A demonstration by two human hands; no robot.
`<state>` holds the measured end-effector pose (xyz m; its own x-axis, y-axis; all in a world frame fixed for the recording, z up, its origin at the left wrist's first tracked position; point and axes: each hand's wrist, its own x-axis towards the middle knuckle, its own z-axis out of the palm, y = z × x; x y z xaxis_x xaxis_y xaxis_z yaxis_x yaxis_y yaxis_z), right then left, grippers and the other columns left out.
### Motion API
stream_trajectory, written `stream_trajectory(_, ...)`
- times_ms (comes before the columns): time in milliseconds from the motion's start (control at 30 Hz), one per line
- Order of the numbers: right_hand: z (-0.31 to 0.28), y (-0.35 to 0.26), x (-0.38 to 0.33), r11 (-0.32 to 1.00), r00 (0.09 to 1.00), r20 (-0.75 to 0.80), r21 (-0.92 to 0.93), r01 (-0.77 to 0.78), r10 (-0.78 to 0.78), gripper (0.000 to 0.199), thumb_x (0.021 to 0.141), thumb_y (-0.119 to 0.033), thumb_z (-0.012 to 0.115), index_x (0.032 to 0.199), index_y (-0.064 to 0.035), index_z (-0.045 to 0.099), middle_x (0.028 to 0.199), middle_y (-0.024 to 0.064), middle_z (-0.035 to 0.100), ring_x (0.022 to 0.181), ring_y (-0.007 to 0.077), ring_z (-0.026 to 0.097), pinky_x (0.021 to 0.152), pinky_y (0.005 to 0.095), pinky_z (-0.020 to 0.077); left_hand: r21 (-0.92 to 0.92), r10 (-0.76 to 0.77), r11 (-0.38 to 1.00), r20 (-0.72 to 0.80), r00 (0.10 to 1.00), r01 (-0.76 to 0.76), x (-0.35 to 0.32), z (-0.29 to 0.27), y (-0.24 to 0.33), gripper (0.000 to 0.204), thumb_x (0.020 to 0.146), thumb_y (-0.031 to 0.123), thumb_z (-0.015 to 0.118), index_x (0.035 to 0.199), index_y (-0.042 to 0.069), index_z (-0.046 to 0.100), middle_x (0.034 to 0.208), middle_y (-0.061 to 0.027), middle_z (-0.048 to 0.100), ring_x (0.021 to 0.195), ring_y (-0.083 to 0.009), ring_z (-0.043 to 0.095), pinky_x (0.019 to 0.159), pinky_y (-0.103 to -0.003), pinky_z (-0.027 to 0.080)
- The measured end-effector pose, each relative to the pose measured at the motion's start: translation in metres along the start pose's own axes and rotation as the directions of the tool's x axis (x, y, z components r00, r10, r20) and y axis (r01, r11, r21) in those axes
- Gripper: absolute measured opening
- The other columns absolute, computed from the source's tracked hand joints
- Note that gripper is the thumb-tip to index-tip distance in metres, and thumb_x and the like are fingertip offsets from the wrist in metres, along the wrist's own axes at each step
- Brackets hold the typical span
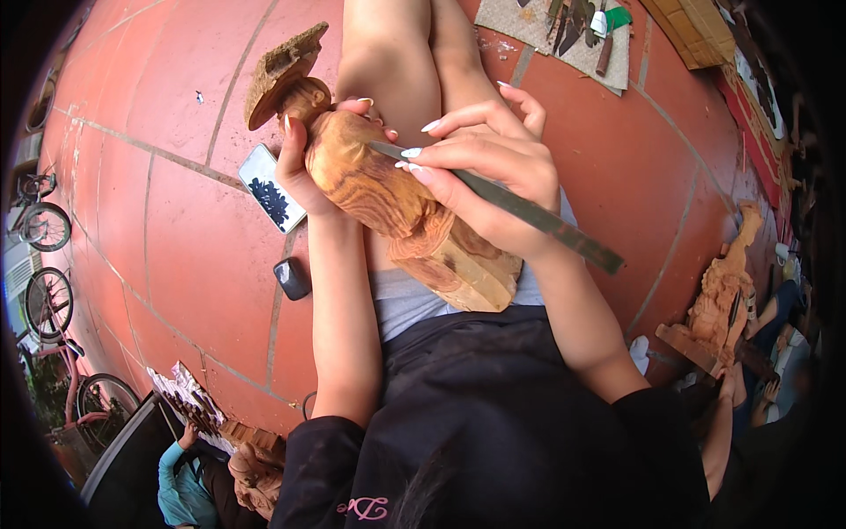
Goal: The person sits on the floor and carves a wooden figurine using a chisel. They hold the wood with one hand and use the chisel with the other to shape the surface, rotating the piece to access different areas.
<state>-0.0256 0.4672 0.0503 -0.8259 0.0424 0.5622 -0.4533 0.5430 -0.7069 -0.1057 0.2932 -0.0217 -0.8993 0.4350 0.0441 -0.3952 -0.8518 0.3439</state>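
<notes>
A carved wooden figurine (370, 185) with a wide-brimmed hat lies slanted across my lap, its squared base toward my waist. My left hand (302, 176) is closed around its upper body below the hat, thumb on the near side and fingertips showing past the far side. In my right hand (507, 167) is a flat steel carving knife (538, 216), pinched between thumb and fingers near its tip. The pointed tip touches the figurine's upper body, or is very close to it. The knife's dark, blunt end sticks out past my right wrist.
On the tiled floor (194, 256) to my left lie a phone (271, 189) and a small black case (292, 279). Several carving tools (577, 26) rest on a mat ahead. Larger carvings (718, 300) and other people are at right and lower left. Bicycles (48, 304) stand far left.
</notes>
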Motion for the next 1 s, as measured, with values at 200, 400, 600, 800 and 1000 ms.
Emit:
stream_trajectory(200, -0.010, 0.002, -0.001, 0.995, 0.998, 0.040, -0.084, 0.047, -0.043, 0.010, 0.072, -0.010, 0.077, 0.080, -0.0150, 0.074, 0.073, -0.0055, 0.067, 0.088, 0.0099, 0.063, 0.104, 0.0470, 0.0249, 0.018, -0.009, 1.000, 0.038, 0.999, 0.008, 0.003, -0.002, 0.001, 0.060, 0.096, 0.049, 0.041, 0.117, -0.005, 0.056, 0.108, -0.0249, 0.064, 0.084, -0.0426, 0.066, 0.076, -0.052, 0.055)
stream_trajectory(400, -0.009, 0.004, -0.005, 0.998, 0.998, 0.063, -0.059, 0.011, -0.007, 0.009, 0.073, -0.010, 0.076, 0.080, -0.0142, 0.074, 0.072, -0.0047, 0.068, 0.088, 0.0099, 0.063, 0.106, 0.0471, 0.0236, -0.011, 0.012, 1.000, 0.024, 1.000, -0.012, 0.001, 0.003, 0.000, 0.060, 0.097, 0.048, 0.040, 0.113, -0.007, 0.058, 0.108, -0.0245, 0.064, 0.084, -0.0420, 0.065, 0.075, -0.051, 0.056)
stream_trajectory(600, -0.001, 0.003, -0.003, 1.000, 1.000, 0.002, -0.028, -0.003, 0.003, 0.008, 0.073, -0.010, 0.075, 0.079, -0.0143, 0.073, 0.073, -0.0047, 0.068, 0.090, 0.0110, 0.063, 0.106, 0.0466, 0.0233, 0.024, -0.007, 1.000, -0.001, 1.000, 0.007, 0.002, 0.002, 0.000, 0.068, 0.096, 0.051, 0.040, 0.111, -0.013, 0.058, 0.106, -0.0243, 0.064, 0.084, -0.0422, 0.065, 0.074, -0.049, 0.056)
stream_trajectory(800, -0.017, 0.005, -0.004, 0.999, 0.994, 0.105, -0.041, -0.019, 0.023, 0.009, 0.073, -0.012, 0.078, 0.081, -0.0141, 0.074, 0.074, -0.0034, 0.067, 0.089, 0.0100, 0.062, 0.106, 0.0462, 0.0239, 0.012, -0.034, 0.999, 0.040, 0.999, 0.033, 0.001, -0.001, 0.002, 0.069, 0.095, 0.052, 0.041, 0.112, -0.013, 0.058, 0.107, -0.0241, 0.064, 0.082, -0.0419, 0.065, 0.073, -0.050, 0.056)
stream_trajectory(1000, -0.005, 0.012, -0.006, 0.995, 0.995, 0.084, 0.079, -0.054, 0.048, 0.006, 0.075, -0.011, 0.076, 0.081, -0.0125, 0.073, 0.078, -0.0026, 0.065, 0.088, 0.0107, 0.061, 0.105, 0.0442, 0.0244, 0.012, 0.040, 0.999, -0.052, 0.998, -0.040, 0.001, 0.003, -0.001, 0.070, 0.095, 0.053, 0.040, 0.111, -0.013, 0.058, 0.105, -0.0244, 0.064, 0.081, -0.0425, 0.065, 0.070, -0.049, 0.056)
